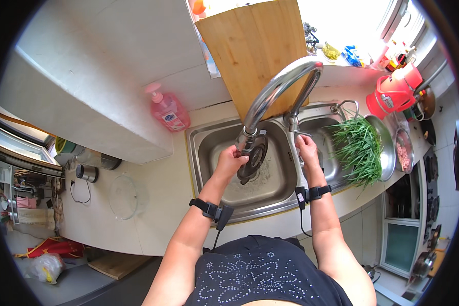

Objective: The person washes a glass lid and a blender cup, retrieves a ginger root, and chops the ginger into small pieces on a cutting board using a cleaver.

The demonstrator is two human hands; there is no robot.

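Note:
My left hand [231, 162] grips the edge of a dark translucent round lid-like part [257, 155], tilted on edge below the spout of the chrome faucet [275, 91]. The part hangs over the left basin of the stainless steel double sink [214, 199]; marks or water show on the basin floor beneath it. At the sink's middle divider, my right hand [309, 153] has its fingertips pinched at the faucet lever [303, 134]. Whether water is flowing is hard to see.
A wooden cutting board [256, 49] leans behind the faucet. Left stands a pink soap pump bottle [170, 113]; a clear glass bowl [123, 197] sits on the counter. Green chives [359, 151] in a metal bowl [386, 149], minced meat [402, 157] and a red jug [394, 91] are right.

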